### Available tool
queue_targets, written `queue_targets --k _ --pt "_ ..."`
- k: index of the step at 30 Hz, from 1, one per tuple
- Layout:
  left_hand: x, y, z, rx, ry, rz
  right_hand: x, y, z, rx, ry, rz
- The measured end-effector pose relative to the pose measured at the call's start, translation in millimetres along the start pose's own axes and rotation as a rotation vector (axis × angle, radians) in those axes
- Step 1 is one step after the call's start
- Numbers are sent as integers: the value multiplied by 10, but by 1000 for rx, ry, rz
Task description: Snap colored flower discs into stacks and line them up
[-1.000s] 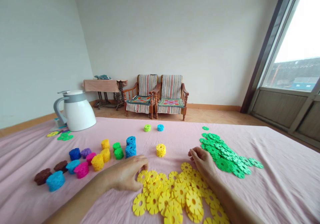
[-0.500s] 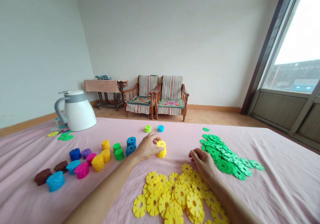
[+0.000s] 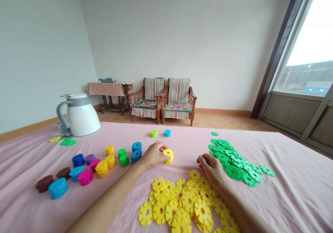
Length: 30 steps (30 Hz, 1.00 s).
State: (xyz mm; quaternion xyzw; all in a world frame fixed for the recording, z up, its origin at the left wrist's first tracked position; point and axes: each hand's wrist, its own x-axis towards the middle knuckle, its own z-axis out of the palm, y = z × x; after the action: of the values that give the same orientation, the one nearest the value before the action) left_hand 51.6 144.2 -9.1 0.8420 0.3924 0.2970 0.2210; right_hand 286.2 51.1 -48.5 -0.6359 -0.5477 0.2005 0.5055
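My left hand [image 3: 156, 154] has its thumb and fingers closed around a small stack of yellow snowflake discs [image 3: 168, 156] in the middle of the table. The stack's top disc faces up, showing its centre hole. Over the cloth to the right, my right hand [image 3: 210, 165] is held with curled fingers and the thumb pressed to them; no disc shows in it. It lies between a loose pile of yellow snowflake discs [image 3: 187, 200] in front of me and a heap of green snowflake discs [image 3: 234, 162].
Left on the pink cloth [image 3: 104, 201] stand several stacks, among them blue [image 3: 136, 153], green [image 3: 124, 160], yellow [image 3: 102, 169], pink [image 3: 85, 177] and brown [image 3: 44, 183]. Lime [image 3: 154, 133] and blue [image 3: 167, 133] stacks sit farther back. A white jug [image 3: 82, 117] stands at back left.
The upper yellow discs in my left hand have come down slightly, and the stack looks shorter. My right hand has stayed nearly in place.
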Motion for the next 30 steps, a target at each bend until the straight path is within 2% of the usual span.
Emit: queue_targets --k 3,6,8,10,11,14,17,22,27,30 --pt "-3 39 -36 -1 26 0 0 5 4 -8 0 -2" --pt "-30 193 -119 -8 33 40 3 5 6 -7 4 0" --pt "-76 366 -169 -33 -105 108 7 3 7 -4 9 2" --pt "-144 562 -183 -82 -357 224 10 2 7 -12 13 -1" --pt "-184 656 -171 -75 -444 283 12 1 7 -18 16 -2" --pt "-299 870 -79 16 -568 402 13 0 5 -26 14 -5" --pt "-377 960 29 124 -571 464 11 -1 4 -25 11 -7" --pt "-425 977 103 293 -549 495 7 -2 5 -43 24 -19" --pt "-445 1018 97 313 -535 498 7 -10 2 -47 19 -13" --pt "-403 997 41 272 -477 446 4 -18 -2 -54 16 -13"
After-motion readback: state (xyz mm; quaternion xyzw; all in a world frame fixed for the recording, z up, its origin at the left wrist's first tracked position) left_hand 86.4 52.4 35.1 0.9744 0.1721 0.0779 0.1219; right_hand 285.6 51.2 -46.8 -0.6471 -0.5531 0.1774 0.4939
